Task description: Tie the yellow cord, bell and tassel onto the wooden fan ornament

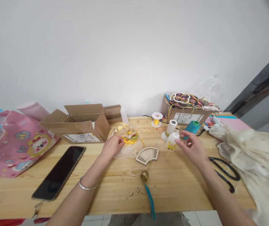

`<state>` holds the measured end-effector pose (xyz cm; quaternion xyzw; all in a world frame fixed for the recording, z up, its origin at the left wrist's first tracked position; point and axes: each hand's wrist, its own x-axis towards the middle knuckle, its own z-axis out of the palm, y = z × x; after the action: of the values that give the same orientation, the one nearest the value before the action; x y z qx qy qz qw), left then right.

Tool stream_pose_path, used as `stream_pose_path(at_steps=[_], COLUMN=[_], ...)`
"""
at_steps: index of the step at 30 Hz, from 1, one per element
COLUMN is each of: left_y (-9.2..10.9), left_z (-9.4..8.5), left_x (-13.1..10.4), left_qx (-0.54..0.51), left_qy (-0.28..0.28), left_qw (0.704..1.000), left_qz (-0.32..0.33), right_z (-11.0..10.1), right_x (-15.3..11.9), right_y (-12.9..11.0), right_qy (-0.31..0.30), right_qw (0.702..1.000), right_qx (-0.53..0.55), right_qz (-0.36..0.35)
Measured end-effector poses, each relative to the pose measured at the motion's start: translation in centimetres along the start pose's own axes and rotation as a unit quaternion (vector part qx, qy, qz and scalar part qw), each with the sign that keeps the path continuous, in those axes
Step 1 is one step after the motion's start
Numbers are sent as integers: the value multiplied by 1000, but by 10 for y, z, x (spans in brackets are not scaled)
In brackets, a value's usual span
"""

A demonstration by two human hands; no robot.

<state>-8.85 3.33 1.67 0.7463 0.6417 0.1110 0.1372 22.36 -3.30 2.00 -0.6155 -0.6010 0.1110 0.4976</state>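
My right hand [193,147] has its thumb and fingertips closed at the neck of a small white glue bottle [171,142] with a yellow label. My left hand [112,146] rests with curled fingers at the edge of a clear plastic bag [125,152] of yellow cords [129,140]; whatever its fingertips hold is hidden. Between the hands lies a fan-shaped wooden piece [147,155] with cut-out ends. A yellow cord runs from its top. Below it, a brass bell [144,176] and a teal tassel [150,201] trail toward the table's front edge.
Behind the bottle stand a white spool [172,126], a teal thread cone [192,128] and a yellow thread spool [156,120]. Black-handled scissors [226,169] and cream cloth [247,157] lie right. Cardboard boxes [78,127], a phone [59,172] and a pink bag [23,141] occupy the left.
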Motion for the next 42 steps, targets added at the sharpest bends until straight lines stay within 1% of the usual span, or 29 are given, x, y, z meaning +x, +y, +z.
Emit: stream_pose_path(at_steps=[1, 3, 5, 7, 9, 11, 13, 15, 16, 17, 19, 22, 24, 29, 34, 38, 42], left_y=[0, -1, -1, 0, 0, 0, 0, 0, 0, 0, 0, -1, -2, -3, -3, -7, -12], left_z=[0, -1, -2, -2, -1, 2, 6, 11, 13, 15, 18, 19, 19, 17, 18, 13, 5], left_x=[-1, -5, -9, -12, -15, -18, -23, -28, -30, -32, -34, -35, -35, -35, -31, -17, -2], left_qx=[-4, -14, -25, -37, -51, -68, -85, -101, -107, -112, -117, -118, -114, -99, -90, -88, -112], left_qy=[5, 18, 31, 43, 56, 73, 92, 118, 133, 149, 175, 191, 192, 189, 168, 127, 59], left_qw=[1000, 1000, 999, 998, 997, 995, 992, 988, 985, 982, 978, 975, 975, 977, 981, 986, 990], left_qz=[-3, -10, -17, -21, -20, -18, -15, -13, -12, -12, -11, -5, -3, -14, -37, -69, -68], right_z=[2, 7, 10, 11, 11, 13, 18, 27, 32, 38, 47, 55, 56, 51, 49, 52, 54], right_x=[0, -1, 1, 5, 11, 17, 20, 17, 14, 9, -3, -18, -22, -17, -16, -16, -16], right_y=[5, 12, 11, 5, -4, -12, -17, -17, -15, -13, -8, -4, -5, -7, -4, -2, -4], right_qy=[-40, -92, -114, -123, -120, -107, -72, -28, -10, -5, -34, -87, -94, -78, -93, -102, -118], right_qw=[998, 986, 975, 971, 972, 981, 990, 988, 986, 984, 984, 983, 983, 985, 984, 983, 982], right_qx=[-50, -135, -180, -188, -171, -108, -6, 81, 104, 111, 104, 103, 112, 119, 132, 127, 116], right_qz=[-16, -43, -60, -82, -107, -121, -122, -128, -133, -137, -139, -122, -112, -96, -79, -84, -92])
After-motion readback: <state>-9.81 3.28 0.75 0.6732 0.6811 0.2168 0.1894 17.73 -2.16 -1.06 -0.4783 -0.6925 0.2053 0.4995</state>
